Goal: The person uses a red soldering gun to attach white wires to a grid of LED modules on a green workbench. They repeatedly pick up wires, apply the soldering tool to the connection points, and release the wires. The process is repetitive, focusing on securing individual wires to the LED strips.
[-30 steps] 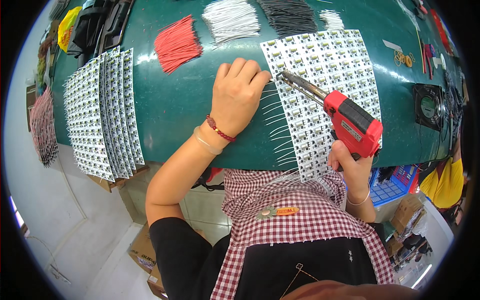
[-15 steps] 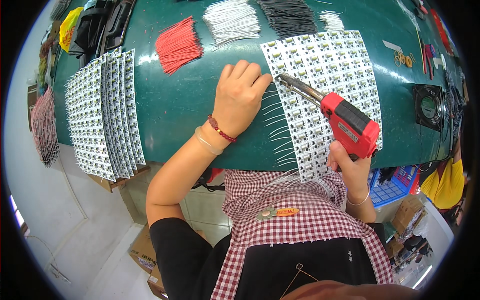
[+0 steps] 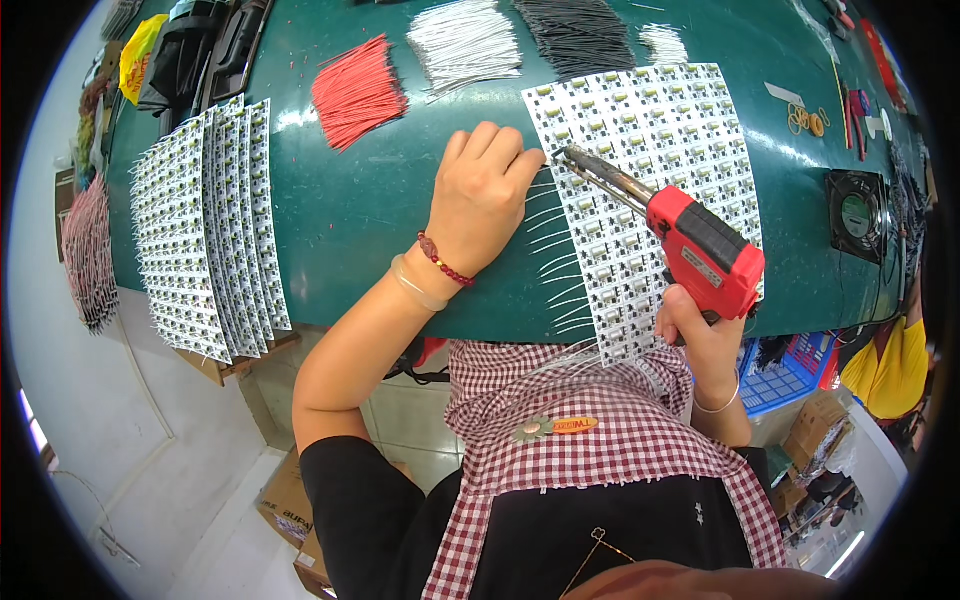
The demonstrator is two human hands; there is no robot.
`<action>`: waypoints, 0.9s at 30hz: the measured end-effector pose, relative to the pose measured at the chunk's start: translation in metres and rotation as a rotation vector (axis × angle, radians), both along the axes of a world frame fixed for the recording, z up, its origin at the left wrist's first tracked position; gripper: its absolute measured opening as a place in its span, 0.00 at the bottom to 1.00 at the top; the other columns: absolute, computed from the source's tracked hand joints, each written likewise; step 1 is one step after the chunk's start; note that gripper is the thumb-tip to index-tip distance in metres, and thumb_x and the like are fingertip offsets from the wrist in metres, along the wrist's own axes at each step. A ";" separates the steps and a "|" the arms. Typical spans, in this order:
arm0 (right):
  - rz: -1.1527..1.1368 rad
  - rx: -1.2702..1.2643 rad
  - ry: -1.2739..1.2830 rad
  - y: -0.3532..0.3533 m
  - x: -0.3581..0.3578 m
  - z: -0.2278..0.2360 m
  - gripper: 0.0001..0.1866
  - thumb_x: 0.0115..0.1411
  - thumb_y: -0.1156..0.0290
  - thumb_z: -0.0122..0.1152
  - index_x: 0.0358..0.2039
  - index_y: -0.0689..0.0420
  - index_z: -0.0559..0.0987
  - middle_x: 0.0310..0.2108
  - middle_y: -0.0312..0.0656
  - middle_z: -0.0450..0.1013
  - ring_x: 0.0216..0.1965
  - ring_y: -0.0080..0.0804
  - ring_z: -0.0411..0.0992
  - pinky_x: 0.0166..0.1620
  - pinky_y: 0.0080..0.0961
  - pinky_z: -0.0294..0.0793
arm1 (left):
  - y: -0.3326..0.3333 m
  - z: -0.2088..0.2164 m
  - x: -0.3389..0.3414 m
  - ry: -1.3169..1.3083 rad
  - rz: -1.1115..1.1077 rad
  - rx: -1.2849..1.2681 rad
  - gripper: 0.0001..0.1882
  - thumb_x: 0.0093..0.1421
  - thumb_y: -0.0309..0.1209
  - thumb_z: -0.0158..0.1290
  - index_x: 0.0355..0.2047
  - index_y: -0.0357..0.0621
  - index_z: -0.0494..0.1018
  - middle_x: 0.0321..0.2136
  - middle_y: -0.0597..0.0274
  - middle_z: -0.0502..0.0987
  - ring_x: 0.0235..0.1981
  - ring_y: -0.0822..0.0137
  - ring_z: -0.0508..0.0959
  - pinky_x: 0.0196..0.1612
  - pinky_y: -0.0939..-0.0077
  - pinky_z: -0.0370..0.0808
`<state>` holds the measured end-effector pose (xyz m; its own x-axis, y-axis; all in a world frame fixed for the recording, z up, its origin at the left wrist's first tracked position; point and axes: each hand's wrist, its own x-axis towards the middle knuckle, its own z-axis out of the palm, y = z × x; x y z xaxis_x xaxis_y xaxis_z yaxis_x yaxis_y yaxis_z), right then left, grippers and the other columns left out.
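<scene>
Soldering gun [image 3: 706, 252] has slid a touch to the right since approx. ½ s ago, its tip [image 3: 568, 152] drawing slightly away from your left fingertips; your left hand [image 3: 482, 195] has hardly budged. Prob. means there's a bit more room betw. hot end and fingers, w/ both sides at the same upper-left spot of the board panel [image 3: 665, 190].

L to R: at far left you've a hanging bundle of reddish wires [image 3: 88, 255], then a stack of populated boards [image 3: 175, 235] fanned at the table [image 3: 345, 215] edge. Next, red wires [image 3: 360, 95] in a flat pile, upper left of your left hand. That hand's fingers are curled, tips right by the panel's edge — can't tell if the grip is closed on a wire, too small. White wires [image 3: 463, 48] lie beyond it, black wires [image 3: 573, 35] next to those.

Panel's in front of you, right of the left hand, lower end poking past the table edge toward your apron [image 3: 600, 460]. White wire tails [image 3: 550, 241] stick out of its left side, below your hand. Your right hand [image 3: 698, 325] has its grip closed round the gun's handle — gun slants across the panel. Small black fan [image 3: 856, 214] stands well right.
</scene>
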<state>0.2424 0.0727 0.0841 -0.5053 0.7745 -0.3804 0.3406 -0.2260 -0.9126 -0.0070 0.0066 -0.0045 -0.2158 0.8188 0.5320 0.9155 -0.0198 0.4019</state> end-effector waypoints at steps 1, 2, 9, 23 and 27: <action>0.002 -0.003 -0.010 0.000 -0.001 0.001 0.08 0.55 0.77 0.64 0.34 0.61 0.76 0.22 0.33 0.72 0.18 0.16 0.67 0.21 0.15 0.67 | 0.000 0.000 0.000 -0.002 0.000 0.000 0.08 0.45 0.20 0.56 0.27 0.44 0.75 0.22 0.65 0.65 0.27 0.64 0.67 0.30 0.71 0.63; 0.004 -0.005 -0.020 -0.001 -0.003 0.002 0.08 0.55 0.77 0.64 0.35 0.61 0.75 0.22 0.33 0.72 0.18 0.16 0.67 0.21 0.15 0.67 | -0.001 0.000 0.000 -0.004 -0.001 0.000 0.08 0.45 0.20 0.56 0.27 0.44 0.75 0.22 0.65 0.65 0.27 0.64 0.67 0.30 0.71 0.63; -0.021 0.001 0.001 -0.002 -0.006 0.004 0.08 0.55 0.76 0.64 0.34 0.62 0.76 0.21 0.33 0.72 0.18 0.17 0.68 0.21 0.16 0.67 | 0.000 -0.001 0.000 -0.017 -0.013 0.001 0.08 0.44 0.20 0.56 0.27 0.42 0.75 0.22 0.64 0.65 0.27 0.63 0.67 0.31 0.71 0.63; -0.040 -0.020 0.041 0.001 -0.004 0.009 0.09 0.56 0.76 0.62 0.37 0.65 0.74 0.19 0.35 0.71 0.16 0.20 0.68 0.21 0.18 0.68 | 0.000 0.001 0.001 0.028 0.019 0.006 0.07 0.45 0.21 0.57 0.26 0.45 0.75 0.21 0.66 0.65 0.26 0.65 0.67 0.30 0.72 0.62; -0.044 0.066 0.113 0.004 -0.008 0.010 0.20 0.61 0.69 0.54 0.48 0.72 0.67 0.14 0.37 0.64 0.11 0.21 0.61 0.18 0.21 0.67 | -0.001 0.000 0.001 0.060 0.031 0.009 0.06 0.46 0.23 0.58 0.26 0.46 0.74 0.21 0.67 0.65 0.26 0.66 0.68 0.30 0.72 0.62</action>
